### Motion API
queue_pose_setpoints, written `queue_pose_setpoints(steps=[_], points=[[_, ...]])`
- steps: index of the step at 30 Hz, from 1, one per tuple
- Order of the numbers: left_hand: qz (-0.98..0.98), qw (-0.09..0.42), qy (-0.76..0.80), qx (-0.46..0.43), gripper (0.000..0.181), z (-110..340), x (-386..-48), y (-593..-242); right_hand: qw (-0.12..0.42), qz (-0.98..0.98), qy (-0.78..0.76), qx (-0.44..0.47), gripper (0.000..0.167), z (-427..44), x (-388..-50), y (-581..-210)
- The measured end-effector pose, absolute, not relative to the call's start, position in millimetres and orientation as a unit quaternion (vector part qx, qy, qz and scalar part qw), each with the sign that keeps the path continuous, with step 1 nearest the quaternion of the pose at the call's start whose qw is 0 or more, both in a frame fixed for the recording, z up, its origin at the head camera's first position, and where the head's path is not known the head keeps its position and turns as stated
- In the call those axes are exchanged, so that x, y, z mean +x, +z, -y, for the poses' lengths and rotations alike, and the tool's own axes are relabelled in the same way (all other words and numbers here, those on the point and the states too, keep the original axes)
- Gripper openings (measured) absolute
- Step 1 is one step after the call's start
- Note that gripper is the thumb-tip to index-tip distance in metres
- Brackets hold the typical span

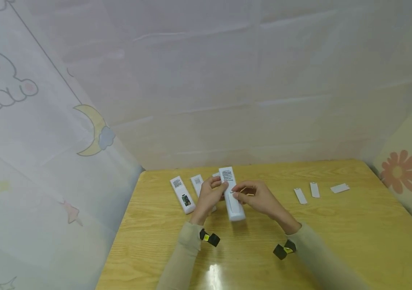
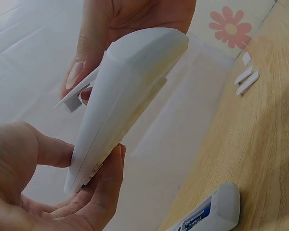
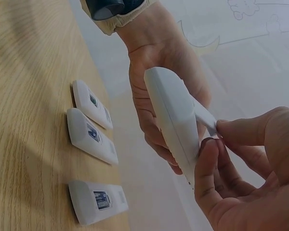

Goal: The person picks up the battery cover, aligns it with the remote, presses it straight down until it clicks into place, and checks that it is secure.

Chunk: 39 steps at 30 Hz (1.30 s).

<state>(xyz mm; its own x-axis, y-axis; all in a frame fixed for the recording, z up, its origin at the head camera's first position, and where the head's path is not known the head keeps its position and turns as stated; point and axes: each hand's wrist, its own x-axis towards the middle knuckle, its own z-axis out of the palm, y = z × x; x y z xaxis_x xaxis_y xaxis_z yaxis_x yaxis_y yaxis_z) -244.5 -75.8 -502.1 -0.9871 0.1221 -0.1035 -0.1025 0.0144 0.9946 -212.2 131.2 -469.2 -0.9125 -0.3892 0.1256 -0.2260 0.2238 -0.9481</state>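
Observation:
A white remote control (image 1: 227,176) is held above the table, its back with a printed label facing up. My left hand (image 1: 210,196) grips it by the labelled end, thumb on one face and fingers behind, as the left wrist view shows. My right hand (image 1: 260,198) pinches the free end of its battery cover (image 3: 204,119) between thumb and fingers. That cover (image 2: 82,90) stands tilted away from the body at one end, while its other end still meets the remote. The inside of the compartment is hidden.
Three more white remotes lie on the wooden table (image 1: 148,249) at left, including one remote (image 1: 183,195) with its battery compartment uncovered; my left hand partly hides the others. Three loose covers, among them a cover (image 1: 300,196), lie at right. A fabric-like backdrop (image 1: 206,100) rises behind the table.

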Motion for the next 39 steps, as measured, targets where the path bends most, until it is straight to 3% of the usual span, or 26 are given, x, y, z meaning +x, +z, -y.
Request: queue_pose_setpoints(steps=[39], points=[[-0.708,0.075,0.702,0.007,0.054,73,-243,-503,0.063,-0.811,-0.557,-0.168,0.024,-132,-212,-482]])
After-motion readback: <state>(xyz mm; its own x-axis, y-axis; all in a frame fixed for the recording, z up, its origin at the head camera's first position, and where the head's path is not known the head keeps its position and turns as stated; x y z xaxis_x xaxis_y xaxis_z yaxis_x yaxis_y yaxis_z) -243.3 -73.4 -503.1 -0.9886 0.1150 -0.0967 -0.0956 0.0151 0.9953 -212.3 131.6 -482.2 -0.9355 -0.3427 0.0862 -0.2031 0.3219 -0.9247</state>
